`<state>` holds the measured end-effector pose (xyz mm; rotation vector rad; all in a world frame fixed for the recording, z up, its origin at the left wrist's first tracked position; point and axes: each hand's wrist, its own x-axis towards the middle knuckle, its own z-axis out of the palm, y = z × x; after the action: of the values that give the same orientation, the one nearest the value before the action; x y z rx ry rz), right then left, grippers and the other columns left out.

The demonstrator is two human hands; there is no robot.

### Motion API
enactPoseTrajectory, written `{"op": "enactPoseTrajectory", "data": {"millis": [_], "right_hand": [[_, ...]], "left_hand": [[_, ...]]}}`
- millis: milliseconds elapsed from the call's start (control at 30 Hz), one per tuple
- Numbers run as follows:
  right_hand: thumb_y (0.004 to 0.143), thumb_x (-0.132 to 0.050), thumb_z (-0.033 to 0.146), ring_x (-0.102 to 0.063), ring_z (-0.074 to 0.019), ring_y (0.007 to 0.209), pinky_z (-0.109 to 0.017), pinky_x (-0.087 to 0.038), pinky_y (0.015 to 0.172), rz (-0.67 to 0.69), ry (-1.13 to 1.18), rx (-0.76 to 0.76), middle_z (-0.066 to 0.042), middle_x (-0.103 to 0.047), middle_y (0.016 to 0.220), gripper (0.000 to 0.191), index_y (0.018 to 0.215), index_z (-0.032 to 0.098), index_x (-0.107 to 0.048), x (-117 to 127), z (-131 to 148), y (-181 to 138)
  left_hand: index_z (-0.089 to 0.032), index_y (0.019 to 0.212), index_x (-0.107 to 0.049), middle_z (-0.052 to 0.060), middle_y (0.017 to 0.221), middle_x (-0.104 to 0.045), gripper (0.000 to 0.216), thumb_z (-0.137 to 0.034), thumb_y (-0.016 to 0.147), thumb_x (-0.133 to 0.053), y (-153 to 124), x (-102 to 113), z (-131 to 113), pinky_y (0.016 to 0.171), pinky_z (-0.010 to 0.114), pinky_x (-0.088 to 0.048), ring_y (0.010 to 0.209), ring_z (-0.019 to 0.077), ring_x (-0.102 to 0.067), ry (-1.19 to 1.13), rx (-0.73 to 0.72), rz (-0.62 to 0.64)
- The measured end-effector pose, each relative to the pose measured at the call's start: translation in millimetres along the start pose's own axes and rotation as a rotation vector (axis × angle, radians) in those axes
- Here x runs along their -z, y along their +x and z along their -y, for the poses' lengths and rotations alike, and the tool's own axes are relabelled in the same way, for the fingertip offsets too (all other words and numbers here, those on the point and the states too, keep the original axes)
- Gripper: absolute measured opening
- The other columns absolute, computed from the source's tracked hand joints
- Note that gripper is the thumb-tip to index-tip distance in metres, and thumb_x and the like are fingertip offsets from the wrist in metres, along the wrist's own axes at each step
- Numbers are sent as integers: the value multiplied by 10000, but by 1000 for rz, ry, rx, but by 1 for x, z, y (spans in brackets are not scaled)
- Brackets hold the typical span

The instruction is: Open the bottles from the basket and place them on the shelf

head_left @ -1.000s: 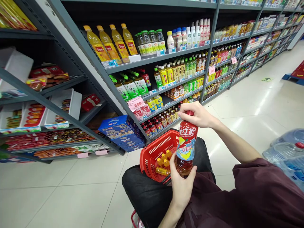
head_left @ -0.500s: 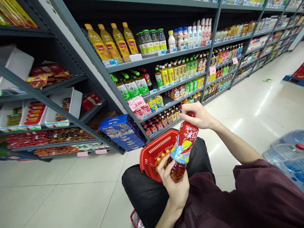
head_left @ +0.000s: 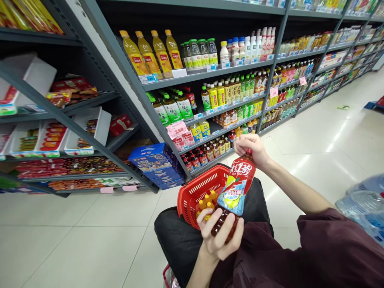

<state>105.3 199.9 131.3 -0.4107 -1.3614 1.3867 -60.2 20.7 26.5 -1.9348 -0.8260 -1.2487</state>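
Note:
I hold a large iced tea bottle (head_left: pixel 237 186) with a red and blue label, tilted with its top to the upper right. My left hand (head_left: pixel 220 236) cups its brown base from below. My right hand (head_left: pixel 250 148) is closed over the cap at the top. Just behind the bottle a red shopping basket (head_left: pixel 195 192) rests on my dark-trousered lap, with several yellow-capped bottles (head_left: pixel 207 202) lying inside.
Grey shelving (head_left: pixel 207 74) full of drink bottles runs along the aisle to the far right. A pink price tag (head_left: pixel 177 129) hangs at mid height. Blue cartons (head_left: pixel 153 160) sit on the floor shelf. Snack trays (head_left: pixel 51 138) fill the left rack. Large water jugs (head_left: pixel 364 206) stand at right.
The bottle went from upright to tilted, base swinging left and down toward the basket. My left hand shifted lower under the base. The view panned slightly right.

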Motion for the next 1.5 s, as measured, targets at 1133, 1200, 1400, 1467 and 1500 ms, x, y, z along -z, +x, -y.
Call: {"op": "enactPoseTrajectory", "data": {"millis": [1133, 1200, 1400, 1467, 1500], "right_hand": [[658, -917, 497, -734, -218, 997, -332, -637, 797, 104, -66, -974, -146, -703, 1267, 725, 1225, 146, -634, -5, -146, -72], [560, -972, 460, -733, -226, 1040, -357, -636, 895, 2, -129, -904, -146, -710, 1253, 801, 1202, 143, -613, 7, -162, -71], [521, -975, 430, -735, -213, 1041, -392, -602, 1018, -172, -329, -603, -116, -725, 1201, 843, 1194, 176, -536, 50, -216, -61], [522, -960, 438, -738, -206, 997, -365, -617, 953, -217, -353, -562, -113, -734, 1164, 799, 1156, 169, -555, 60, -226, -53], [511, -957, 436, -736, -202, 968, -353, -620, 920, -252, -370, -544, -111, -740, 1137, 781, 1131, 163, -568, 64, -229, -48]], "left_hand": [[-226, 1340, -574, 136, 1310, -573, 482, -366, 909, -738, -134, -45, 48, 1034, 474, -563, 1242, 277, -572, -443, 594, 322], [-224, 1358, -583, 123, 1324, -627, 371, -317, 999, -604, -150, -34, 76, 1085, 440, -532, 1284, 254, -566, -514, 622, 579], [-158, 1263, -688, 167, 1475, -569, 346, -286, 1011, -488, -224, -5, 160, 1209, 502, -381, 1411, 321, -471, 241, 1062, 1030], [-69, 1208, -704, 274, 1387, -604, 367, -253, 944, -526, -247, 0, 177, 1110, 667, -396, 1333, 449, -516, 395, 1212, 1082], [-52, 1148, -719, 291, 1295, -650, 350, -243, 922, -532, -256, 2, 183, 1041, 705, -416, 1253, 480, -564, 426, 1267, 1085]]}}
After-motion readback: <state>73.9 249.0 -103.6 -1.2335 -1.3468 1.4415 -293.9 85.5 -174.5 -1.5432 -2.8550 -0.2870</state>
